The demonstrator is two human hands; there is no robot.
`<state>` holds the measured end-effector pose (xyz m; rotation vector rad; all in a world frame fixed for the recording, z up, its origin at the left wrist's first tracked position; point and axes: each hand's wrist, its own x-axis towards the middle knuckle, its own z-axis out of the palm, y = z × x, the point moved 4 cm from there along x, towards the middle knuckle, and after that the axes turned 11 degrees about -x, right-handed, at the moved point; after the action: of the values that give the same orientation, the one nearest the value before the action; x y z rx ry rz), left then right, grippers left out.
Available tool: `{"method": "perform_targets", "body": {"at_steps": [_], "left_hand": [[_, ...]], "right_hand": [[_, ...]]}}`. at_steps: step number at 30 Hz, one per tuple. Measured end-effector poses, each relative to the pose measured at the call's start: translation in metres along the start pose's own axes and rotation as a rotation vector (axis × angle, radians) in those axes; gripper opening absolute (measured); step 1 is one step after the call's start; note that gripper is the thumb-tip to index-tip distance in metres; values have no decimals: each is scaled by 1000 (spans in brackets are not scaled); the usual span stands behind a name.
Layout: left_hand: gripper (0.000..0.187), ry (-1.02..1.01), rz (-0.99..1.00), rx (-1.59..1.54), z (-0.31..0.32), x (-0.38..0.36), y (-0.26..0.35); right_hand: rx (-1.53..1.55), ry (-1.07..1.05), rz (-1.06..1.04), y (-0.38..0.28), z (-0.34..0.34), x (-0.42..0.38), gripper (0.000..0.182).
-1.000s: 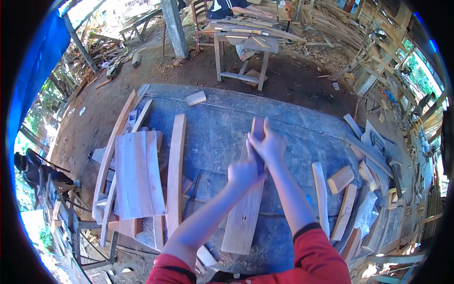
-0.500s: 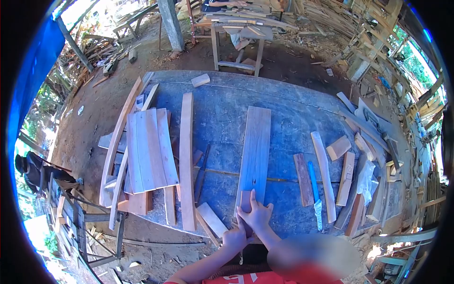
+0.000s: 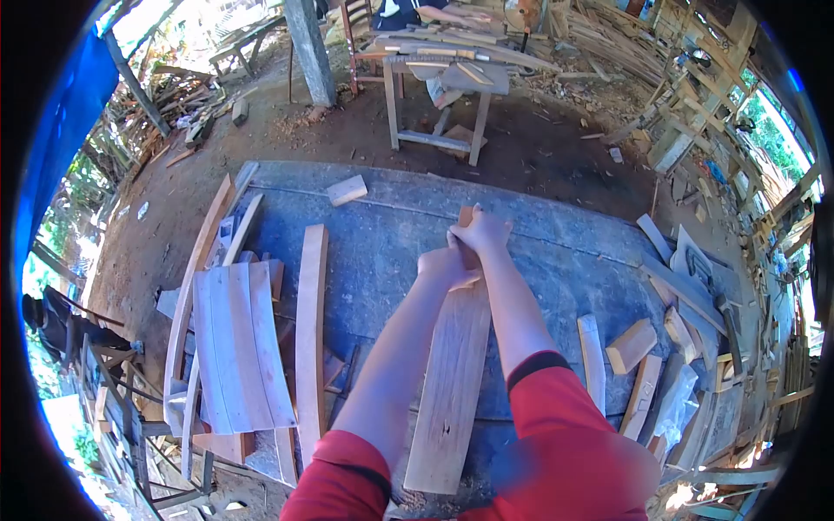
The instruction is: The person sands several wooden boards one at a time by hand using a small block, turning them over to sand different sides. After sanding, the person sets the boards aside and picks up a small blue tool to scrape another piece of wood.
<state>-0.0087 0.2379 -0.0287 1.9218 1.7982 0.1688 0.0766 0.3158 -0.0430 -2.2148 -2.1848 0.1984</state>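
Dirt floor spans the upper frame; large worktable fills the middle. Lower left: slatted panel, then curved beam. Flat wooden board runs from centre to lower centre; pale strip lies to its right. Left hand and right hand both clasp a brown block at the board's far end, near frame centre (fingers partly hidden). Block judged light, stiff, hard to damage; best held at both ends, fingertips above its underside. Board edges look straight; tabletop shows on both sides, beam and strip bounding sideways room.
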Motion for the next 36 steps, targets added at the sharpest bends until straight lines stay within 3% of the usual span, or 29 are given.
{"method": "perform_targets", "body": {"at_steps": [3,4,5,7,9,10,11,13,15,19,26,30,34,36], "left_hand": [[109,38,-4,-7,-15,-15,4],[109,75,10,44,-22,-31,7],[109,79,20,51,-21,-58,8],[111,101,44,97,10,-132,6],[111,119,51,-65,43,-220,6],[106,5,-7,-57,65,-262,2],[106,57,-24,-71,96,-299,-6],[105,-71,-51,-116,136,-368,-22],[109,-152,-65,-80,139,-417,-24],[114,-181,-4,-4,150,-460,-33],[113,-126,27,15,135,-381,-29],[110,-47,-36,-1,101,-258,-15],[112,23,-36,-58,51,-93,-19],[111,45,-44,3,26,-36,-17]], "right_hand": [[10,69,-59,-4,-13,-5,86],[138,99,-61,-3,-18,-25,86],[269,136,-63,-4,-25,-48,86],[190,120,-47,-6,-36,-132,86],[172,127,-73,-1,-11,-215,87],[170,135,-105,0,3,-260,87],[171,146,-141,-2,15,-302,87],[47,165,-152,-7,32,-377,85],[104,305,-172,-7,47,-431,82],[79,230,-140,-14,42,-474,82],[12,229,-111,-9,41,-397,79],[17,268,-134,-4,32,-267,78],[30,15,-49,-10,12,-97,82],[17,-14,8,-12,7,-41,81]]}}
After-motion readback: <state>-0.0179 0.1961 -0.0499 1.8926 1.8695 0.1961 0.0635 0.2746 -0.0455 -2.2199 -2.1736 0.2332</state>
